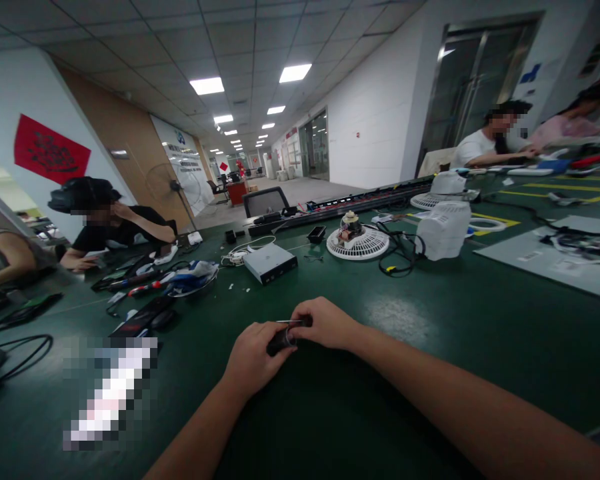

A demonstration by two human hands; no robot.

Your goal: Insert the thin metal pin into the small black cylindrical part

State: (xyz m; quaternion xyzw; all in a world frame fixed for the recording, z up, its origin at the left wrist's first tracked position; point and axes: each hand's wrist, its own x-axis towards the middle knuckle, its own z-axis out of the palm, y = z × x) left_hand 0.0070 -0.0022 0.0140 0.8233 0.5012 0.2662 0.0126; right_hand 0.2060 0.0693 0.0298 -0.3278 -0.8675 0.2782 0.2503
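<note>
Over the near middle of the green table, my left hand is closed around a small dark cylindrical part, whose exact kind I cannot make out. My right hand meets it from the right, its fingers pinched on a small dark piece. A thin, light metal-like strip runs leftward from those fingertips, just above the cylinder. Whether strip and dark piece are one object is hidden by the fingers. Beyond my hands lies a grey optical disc drive.
A white fan grille with an exposed motor and a white plastic housing stand farther back. Tools and cables are heaped at left, near a blurred-out bright screen. A grey panel lies right. Co-workers sit around the table.
</note>
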